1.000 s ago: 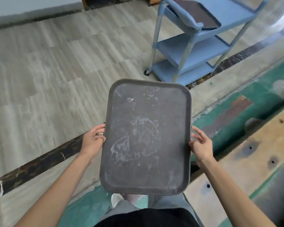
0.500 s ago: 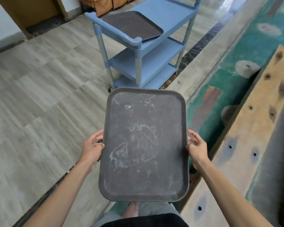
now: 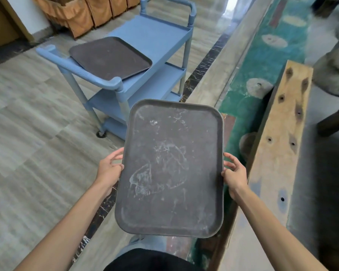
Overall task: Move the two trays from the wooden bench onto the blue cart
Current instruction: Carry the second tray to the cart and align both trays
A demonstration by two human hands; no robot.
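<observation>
Left hand (image 3: pixel 109 169) and right hand (image 3: pixel 235 174) clasp the long edges of the scuffed grey rectangular tray (image 3: pixel 172 169); its long axis points ahead-left toward the blue plastic cart (image 3: pixel 160 38), nearer the left hand.

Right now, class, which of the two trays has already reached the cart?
The brown tray lying on the cart's top shelf. The other, a grey tray with whitish smears, is held by both hands, short of the cart.
</observation>
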